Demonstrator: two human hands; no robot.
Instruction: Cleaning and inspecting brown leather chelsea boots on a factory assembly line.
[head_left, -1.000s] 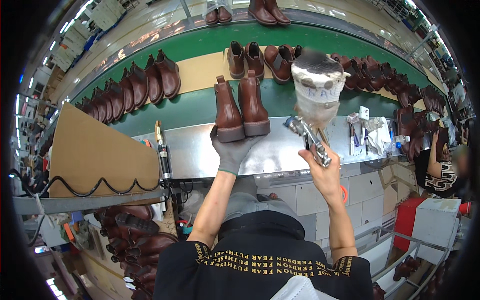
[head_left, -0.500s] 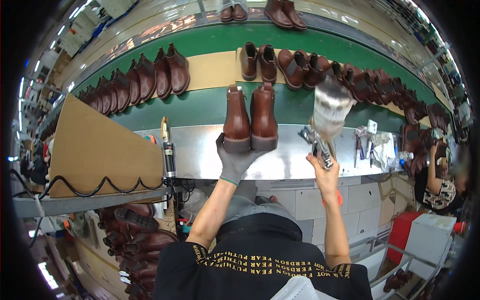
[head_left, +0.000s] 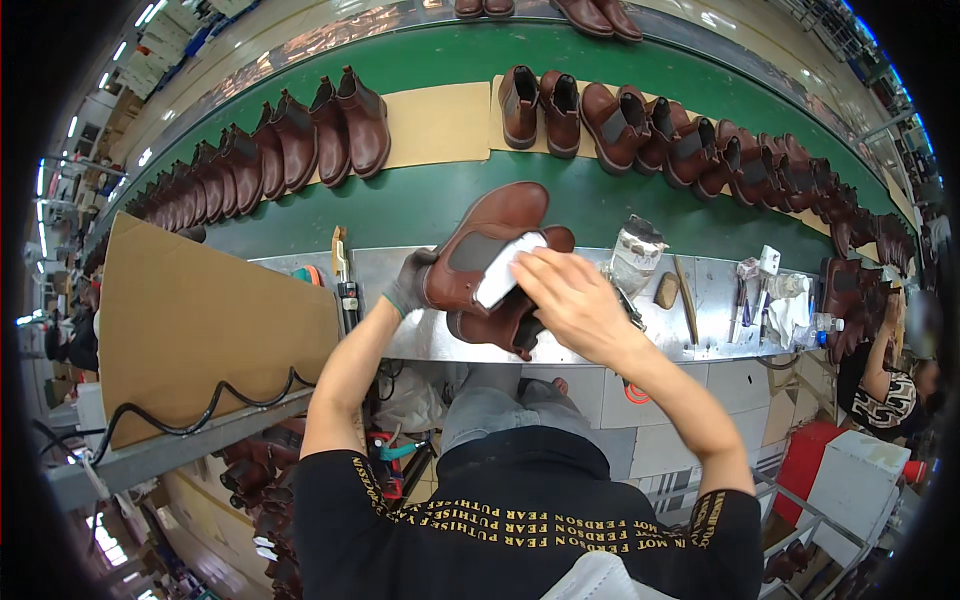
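A pair of brown leather ankle boots is held tilted on its side over the metal worktop. The upper boot (head_left: 507, 208) has its dark elastic side panel showing; the lower boot (head_left: 485, 328) is partly hidden beneath it. My left hand (head_left: 412, 281), in a grey glove, is closed round the heel end at the left. My right hand (head_left: 572, 300), bare, presses a white cloth (head_left: 508, 270) against the upper boot beside the elastic panel. Just right of that hand, a spray gun with a whitish, smeared cup (head_left: 637, 255) rests on the worktop, its handle partly hidden by my wrist.
Brown boots stand in rows (head_left: 290, 140) on cardboard along the green conveyor (head_left: 420, 205). A stone-like lump (head_left: 667, 290), a stick (head_left: 687, 300), brushes and a white rag (head_left: 790, 318) lie on the worktop. A cardboard panel (head_left: 200, 330) stands left; another person's arm (head_left: 882, 350) shows right.
My right hand has let go of the spray gun, which now rests on the worktop, and holds a white cloth on the boot. The boots have turned from upright onto their side.
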